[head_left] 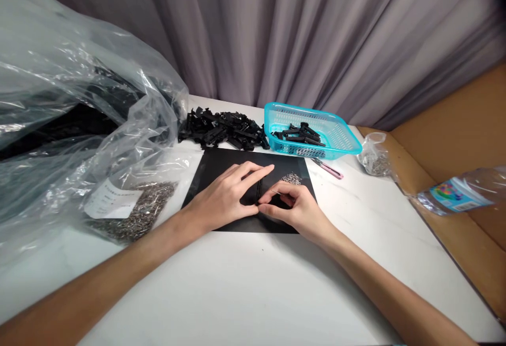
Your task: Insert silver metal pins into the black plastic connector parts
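Note:
On a black mat (215,164) lies a narrow black plastic part (259,190), partly hidden by the fingers. My left hand (227,195) spans this part, its thumb at the near end and its fingers reaching over the far end, steadying it. My right hand (296,206) is closed, thumb and index finger pinched together at the part's near end. A thin metal pin (278,192) shows among the right fingers; whatever sits at the fingertips is too small to make out. Just beyond the right hand is a small pile of metal pins (291,178).
Black plastic parts (225,130) are heaped behind the mat. A blue basket (336,148) holds more of them, with pink-handled snips (330,169) in front. Left lies a clear bag of metal pins (152,206); right are a smaller bag (377,161) and a plastic bottle (458,195).

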